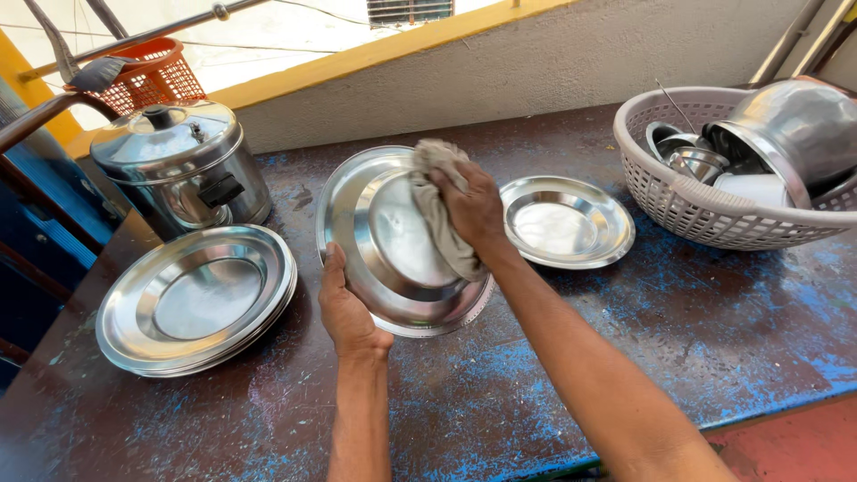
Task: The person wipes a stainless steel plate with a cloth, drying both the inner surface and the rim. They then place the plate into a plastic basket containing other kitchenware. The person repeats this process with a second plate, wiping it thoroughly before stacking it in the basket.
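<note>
My left hand (346, 312) grips the near rim of a round steel plate (375, 214) and holds it tilted above the table. My right hand (471, 207) presses a crumpled grey cloth (439, 203) against the plate's inner face. A smaller steel plate (566, 220) lies flat on the table just right of my right hand. A stack of steel plates (198, 296) lies to the left of my left hand.
A lidded steel cooker pot (178, 165) stands at the back left, with an orange basket (153, 76) behind it. A pale plastic basket (687, 201) at the right holds steel vessels. The worn blue-brown table (625, 348) meets a grey wall (536, 71) at the back.
</note>
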